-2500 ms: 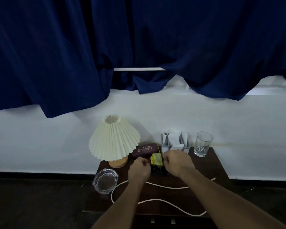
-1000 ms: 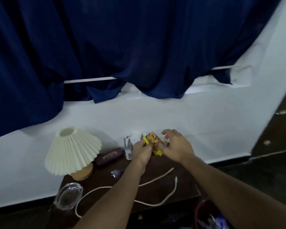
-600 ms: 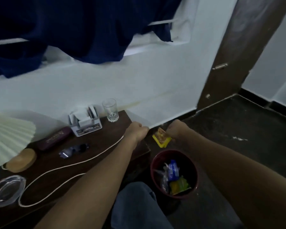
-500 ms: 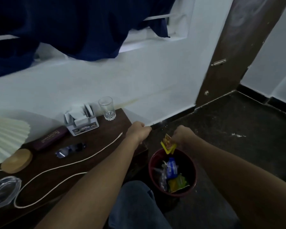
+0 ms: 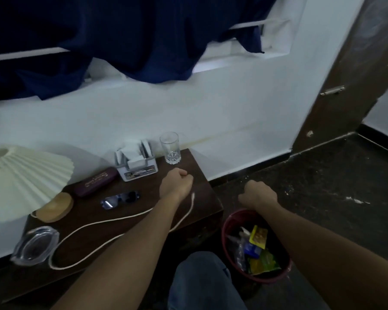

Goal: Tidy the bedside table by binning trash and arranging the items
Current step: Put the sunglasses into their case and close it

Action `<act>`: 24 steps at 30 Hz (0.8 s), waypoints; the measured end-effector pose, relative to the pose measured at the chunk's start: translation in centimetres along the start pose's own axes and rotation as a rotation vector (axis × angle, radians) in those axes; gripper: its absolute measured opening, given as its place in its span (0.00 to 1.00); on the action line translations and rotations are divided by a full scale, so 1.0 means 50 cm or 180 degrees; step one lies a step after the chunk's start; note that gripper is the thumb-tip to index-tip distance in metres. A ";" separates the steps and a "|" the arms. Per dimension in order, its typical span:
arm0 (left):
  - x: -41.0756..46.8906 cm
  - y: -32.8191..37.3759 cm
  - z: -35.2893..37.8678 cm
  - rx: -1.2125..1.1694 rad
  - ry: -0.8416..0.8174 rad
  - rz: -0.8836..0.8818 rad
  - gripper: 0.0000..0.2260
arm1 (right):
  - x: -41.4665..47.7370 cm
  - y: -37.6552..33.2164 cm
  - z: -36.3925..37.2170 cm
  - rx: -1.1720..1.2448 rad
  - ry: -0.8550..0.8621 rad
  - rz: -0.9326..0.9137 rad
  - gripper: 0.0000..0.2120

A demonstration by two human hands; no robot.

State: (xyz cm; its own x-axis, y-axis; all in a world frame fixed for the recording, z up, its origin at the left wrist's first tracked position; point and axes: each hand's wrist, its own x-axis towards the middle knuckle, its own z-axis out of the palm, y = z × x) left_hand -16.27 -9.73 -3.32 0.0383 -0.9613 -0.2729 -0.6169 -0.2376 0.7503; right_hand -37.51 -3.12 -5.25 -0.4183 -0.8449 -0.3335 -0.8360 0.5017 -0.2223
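Observation:
A yellow snack wrapper point(image 5: 258, 236) lies inside the red bin point(image 5: 230, 220) on the floor, on top of other wrappers. My right hand point(image 5: 258, 194) hovers just above the bin's far rim, fingers curled, holding nothing. My left hand point(image 5: 177, 183) is a loose fist over the right end of the dark wooden bedside table point(image 5: 202, 173). On the table lie sunglasses point(image 5: 120, 199), a maroon glasses case point(image 5: 95, 181), a white cable point(image 5: 112, 222), a grey tissue holder point(image 5: 136, 164), a drinking glass point(image 5: 171, 147), a glass ashtray point(image 5: 35, 245) and a pleated cream lamp point(image 5: 23, 182).
A white wall with a dark blue curtain point(image 5: 121, 34) rises behind the table. A brown door frame point(image 5: 345, 86) stands at the right, with dark floor in front of it. My knee in jeans point(image 5: 199, 283) is below, between table and bin.
My hands lifted the yellow wrapper off the table and carried it right to the bin. My right hand has let it go, and it now lies in the bin.

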 end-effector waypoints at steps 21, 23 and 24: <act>0.123 -0.348 -0.377 -0.0375 0.1079 -0.0597 0.14 | -0.059 -0.721 0.156 -0.0265 0.0370 -0.2517 0.07; 0.140 -0.364 -0.376 -0.0346 0.1036 -0.0522 0.12 | -0.042 -0.744 0.182 -0.0397 0.0350 -0.2595 0.10; 0.150 -0.371 -0.373 -0.0330 0.1031 -0.0495 0.12 | -0.032 -0.756 0.193 -0.0463 0.0352 -0.2648 0.11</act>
State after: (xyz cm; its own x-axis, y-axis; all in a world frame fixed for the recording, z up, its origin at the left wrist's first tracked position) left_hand 10.09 -15.16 -8.06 0.3823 -0.9030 -0.1961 -0.5018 -0.3811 0.7765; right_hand -1.81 -18.92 -5.16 0.3265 -0.9450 -0.0207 -0.9207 -0.3130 -0.2330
